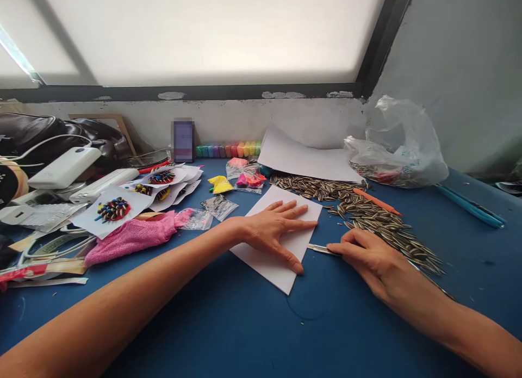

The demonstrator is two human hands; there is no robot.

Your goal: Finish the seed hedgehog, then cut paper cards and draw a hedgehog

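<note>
My left hand (281,228) lies flat with fingers spread on a folded white sheet of paper (261,255), pressing it to the blue table. In my closed right hand (371,261) is a slim silver blade-like tool (320,248). Its flat tip meets the right edge of the paper, and its thin tail shows behind the hand. Whether it is a knife, I cannot tell. Just beyond both hands, striped sunflower seeds (379,223) lie in a long loose heap, with an orange pen-like stick (377,201) across them.
At the left are white cards with seed-and-clay shapes (113,210), a pink cloth (134,239) and white power banks (65,167). Along the back stand a phone (183,141), coloured clay packs (228,149), white paper (304,155) and a plastic bag (408,144). Blue scissors-like handles (473,206) lie right.
</note>
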